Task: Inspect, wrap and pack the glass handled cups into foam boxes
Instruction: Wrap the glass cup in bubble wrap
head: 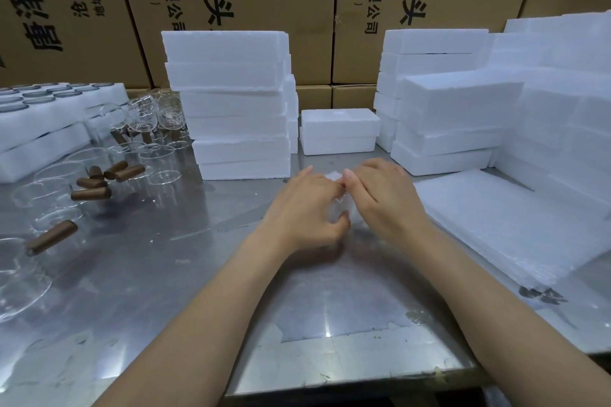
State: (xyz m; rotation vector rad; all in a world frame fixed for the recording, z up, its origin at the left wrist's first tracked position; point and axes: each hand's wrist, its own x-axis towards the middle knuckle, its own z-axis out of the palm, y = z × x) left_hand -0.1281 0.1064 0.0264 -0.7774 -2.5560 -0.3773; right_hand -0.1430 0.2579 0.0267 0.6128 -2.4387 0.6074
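Both hands meet at the middle of the steel surface: the left hand and right hand have fingers curled, pinching a wrapped cup between them. Bare glass cups lie far left, foam boxes stacked beyond.

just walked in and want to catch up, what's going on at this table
A person is wrapping something small in white wrap at the middle of the steel table. Left hand and right hand both pinch the bundle; what is inside is hidden. Unwrapped glass cups with brown handles wait on the left. Stacked foam boxes stand behind, one single box straight ahead, and a pile of wrap sheets lies on the right.
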